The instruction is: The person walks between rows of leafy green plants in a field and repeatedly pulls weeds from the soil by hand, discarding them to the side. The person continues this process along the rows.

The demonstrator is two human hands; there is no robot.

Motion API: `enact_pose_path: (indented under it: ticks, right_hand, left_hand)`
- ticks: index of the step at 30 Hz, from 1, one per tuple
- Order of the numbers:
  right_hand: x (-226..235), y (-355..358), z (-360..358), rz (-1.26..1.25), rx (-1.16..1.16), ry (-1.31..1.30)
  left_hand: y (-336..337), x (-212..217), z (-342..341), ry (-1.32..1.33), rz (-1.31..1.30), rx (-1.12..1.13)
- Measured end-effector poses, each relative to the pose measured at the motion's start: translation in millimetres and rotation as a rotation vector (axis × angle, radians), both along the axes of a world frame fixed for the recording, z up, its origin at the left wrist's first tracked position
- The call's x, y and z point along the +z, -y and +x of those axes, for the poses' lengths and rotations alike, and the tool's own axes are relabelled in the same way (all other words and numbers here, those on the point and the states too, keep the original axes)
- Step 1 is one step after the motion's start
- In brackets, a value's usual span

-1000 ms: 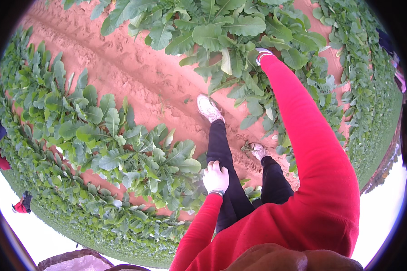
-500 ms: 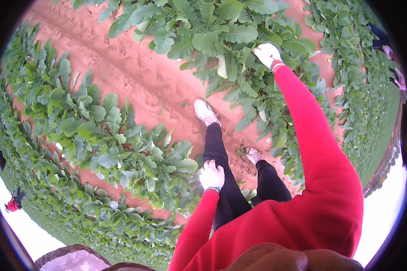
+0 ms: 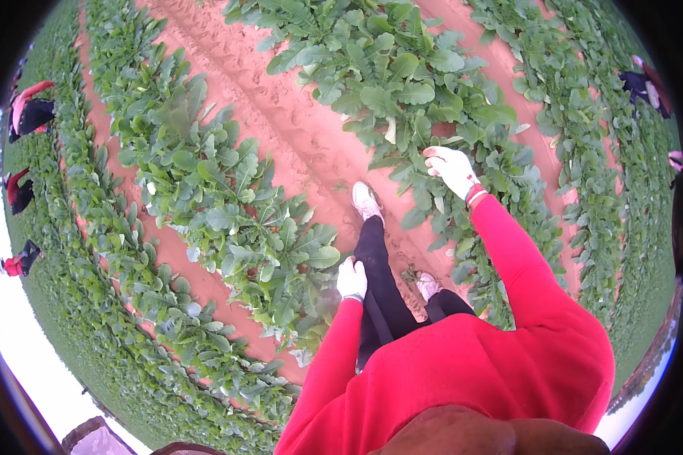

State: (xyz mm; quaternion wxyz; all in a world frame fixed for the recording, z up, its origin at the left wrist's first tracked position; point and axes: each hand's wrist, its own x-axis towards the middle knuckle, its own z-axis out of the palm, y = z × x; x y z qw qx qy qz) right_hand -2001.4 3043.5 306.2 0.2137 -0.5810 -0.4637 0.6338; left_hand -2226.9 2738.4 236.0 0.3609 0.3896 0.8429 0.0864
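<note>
Both hands wear white cloth gloves, matt: the right hand point(image 3: 453, 170) among smooth, slightly waxy green leaves point(image 3: 402, 91), the left hand point(image 3: 351, 279) by black trousers point(image 3: 379, 280). Red soil point(image 3: 296, 136) looks rough, crumbly. The red sweater point(image 3: 463, 364) is soft fleece.

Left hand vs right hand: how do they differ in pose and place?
The left hand sits low and close in, against the dark trouser leg; the right hand is stretched forward on a straight arm. The left hand is clear of the plants; the right hand is among the leafy plants. Both wear white gloves and red sleeves.
</note>
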Motion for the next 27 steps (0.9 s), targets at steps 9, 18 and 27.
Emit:
enact_pose_path:
  ticks: [9,18,27]
  right_hand:
    - [38.7,125.5,108.4,-0.069,0.332,0.362]
    - [44.3,82.0,100.1,-0.082,0.375,0.391]
    - [62.7,-27.0,31.9,-0.239,0.265,0.513]
  left_hand:
    - [128.2,24.4,-32.6,0.254,-0.220,0.233]
    - [155.0,-19.2,-70.6,0.395,-0.296,0.439]
    - [39.4,64.3,-138.7,0.633,-0.158,0.797]
